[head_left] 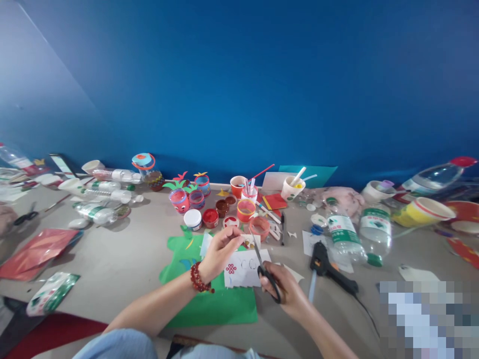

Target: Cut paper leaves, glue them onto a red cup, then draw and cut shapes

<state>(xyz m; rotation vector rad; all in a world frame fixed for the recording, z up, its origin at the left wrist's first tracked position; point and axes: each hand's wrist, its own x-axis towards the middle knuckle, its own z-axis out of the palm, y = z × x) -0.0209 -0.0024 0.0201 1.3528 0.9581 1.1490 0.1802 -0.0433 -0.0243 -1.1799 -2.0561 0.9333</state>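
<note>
My right hand [280, 284] grips black-handled scissors [272, 281], their blades pointing up and away, close to the fingertips of my left hand. My left hand [221, 252], with a beaded bracelet [198, 276] on the wrist, is closed in a pinch. Whatever is between its fingertips is too small to make out. Below the hands lies a white paper sheet [239, 276] with a red knot pattern and round pencil outlines. Part of it rests on green paper [220, 309], which has ragged cut edges.
Paint jars, including a red one [210, 218], and decorated cups [179, 200] stand beyond my hands. On the right are a black glue gun [329, 269] and plastic bottles [345, 232]. More bottles [95, 213] and red packets [35, 253] lie left. A blue wall [239, 89] rises behind.
</note>
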